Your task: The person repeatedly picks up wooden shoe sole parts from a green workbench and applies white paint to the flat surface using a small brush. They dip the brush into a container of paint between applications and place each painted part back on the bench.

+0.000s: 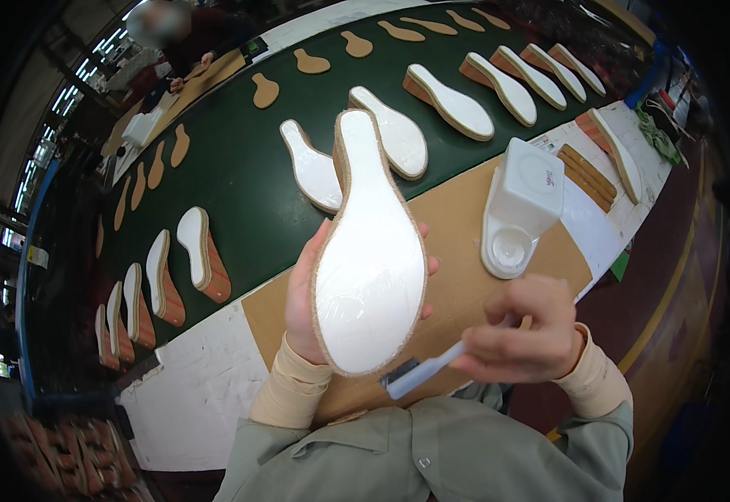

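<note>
My left hand [302, 305] is wrapped round a wedge shoe sole [369, 276] from beneath, its fingertips showing at the right edge. The sole's upper face is turned up, coated in glossy white, with a rope-like tan rim. In my right hand [536, 330] is a pale-handled brush [427, 368], gripped between thumb and fingers. The dark bristles are just below the sole's rounded lower end; whether they touch it I cannot tell. Beyond my right hand stands a white glue dispenser [532, 184] with a round cup [511, 248] of whitish liquid at its near end.
A green conveyor belt [256, 226] carries white-faced wedge soles [448, 100] and tan insoles [310, 63]. Brown cardboard [457, 209] covers the near worktop. Brown sticks [586, 177] and another sole [614, 155] lie at right. Across the belt, at far left, a person [193, 42] works.
</note>
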`<state>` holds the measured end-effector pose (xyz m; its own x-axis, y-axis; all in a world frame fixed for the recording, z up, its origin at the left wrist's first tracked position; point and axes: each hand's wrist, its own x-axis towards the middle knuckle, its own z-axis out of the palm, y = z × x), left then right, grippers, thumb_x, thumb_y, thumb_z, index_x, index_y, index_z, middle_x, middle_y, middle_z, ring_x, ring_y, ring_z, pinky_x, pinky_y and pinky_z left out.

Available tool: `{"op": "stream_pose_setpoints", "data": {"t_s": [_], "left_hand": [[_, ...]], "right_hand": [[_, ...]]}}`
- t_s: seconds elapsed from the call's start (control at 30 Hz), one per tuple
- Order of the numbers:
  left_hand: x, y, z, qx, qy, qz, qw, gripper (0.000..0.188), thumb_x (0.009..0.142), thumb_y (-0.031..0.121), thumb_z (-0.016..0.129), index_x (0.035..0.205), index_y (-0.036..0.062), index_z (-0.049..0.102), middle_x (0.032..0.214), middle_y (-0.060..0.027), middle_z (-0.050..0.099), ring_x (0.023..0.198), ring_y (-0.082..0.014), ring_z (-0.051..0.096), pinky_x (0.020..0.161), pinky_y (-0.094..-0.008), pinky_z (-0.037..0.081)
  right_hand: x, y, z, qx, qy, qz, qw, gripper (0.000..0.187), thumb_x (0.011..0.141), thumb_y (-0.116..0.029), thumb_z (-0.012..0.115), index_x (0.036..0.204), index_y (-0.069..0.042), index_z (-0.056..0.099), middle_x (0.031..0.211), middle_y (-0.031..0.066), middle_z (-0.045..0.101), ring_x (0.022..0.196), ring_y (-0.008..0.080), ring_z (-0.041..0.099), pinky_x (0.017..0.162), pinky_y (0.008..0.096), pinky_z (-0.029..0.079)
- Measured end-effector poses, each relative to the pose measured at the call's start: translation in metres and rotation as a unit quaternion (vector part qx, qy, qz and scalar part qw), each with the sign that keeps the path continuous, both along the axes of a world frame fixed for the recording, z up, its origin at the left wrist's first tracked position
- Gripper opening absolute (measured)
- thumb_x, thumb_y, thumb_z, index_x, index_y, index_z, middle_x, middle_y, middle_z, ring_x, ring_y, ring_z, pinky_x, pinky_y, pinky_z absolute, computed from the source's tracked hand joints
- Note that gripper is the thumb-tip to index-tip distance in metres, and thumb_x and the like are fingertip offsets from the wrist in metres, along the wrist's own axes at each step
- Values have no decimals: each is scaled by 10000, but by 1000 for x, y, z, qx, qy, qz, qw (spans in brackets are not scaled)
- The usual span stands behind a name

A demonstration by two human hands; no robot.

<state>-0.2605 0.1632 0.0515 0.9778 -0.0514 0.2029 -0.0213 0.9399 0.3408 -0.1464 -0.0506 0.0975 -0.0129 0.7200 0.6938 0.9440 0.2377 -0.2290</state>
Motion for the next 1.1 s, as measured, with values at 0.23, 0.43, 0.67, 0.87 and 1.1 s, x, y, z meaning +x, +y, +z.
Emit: {"op": "stream_pose_setpoints", "data": {"t_s": [0.23,0.43,0.67,0.87,1.1], "left_hand": [[1,0,-3,16,-19,23,999,675,1025,536,240,1541,101,272,1508,-206,372,1298,-431,480,973,-640,485],[0,-4,0,-30,-51,114,992,686,1008,551,263,1541,119,274,1533,-180,343,1307,-425,460,997,-621,483],[-2,-15,-6,5,-62,129,990,705,999,547,313,1550,112,247,1540,-179,343,1313,-465,452,1019,-639,457],[-3,-12,-17,13,-87,105,990,743,984,566,322,1559,105,224,1548,-195,321,1313,-486,451,1021,-595,472],[-8,-15,-17,82,-72,67,992,749,969,551,358,1562,111,231,1552,-207,314,1321,-494,446,1033,-604,456]], "right_hand": [[6,1,0,38,-54,-132,989,222,678,-179,867,792,-117,688,696,9,486,490,124,464,420,271,350],[-26,-4,-10,22,110,-122,986,225,683,-167,872,796,-89,695,701,37,496,499,130,477,431,274,368],[-6,10,-7,122,106,-265,951,251,662,-121,878,809,-43,690,699,51,480,538,152,481,459,279,380],[-29,6,-2,69,76,-215,971,241,658,-109,879,793,-49,689,708,44,487,525,150,484,461,277,379],[-1,12,17,131,63,-260,955,240,658,-133,879,781,-63,685,703,46,486,516,149,482,446,294,381]]}}
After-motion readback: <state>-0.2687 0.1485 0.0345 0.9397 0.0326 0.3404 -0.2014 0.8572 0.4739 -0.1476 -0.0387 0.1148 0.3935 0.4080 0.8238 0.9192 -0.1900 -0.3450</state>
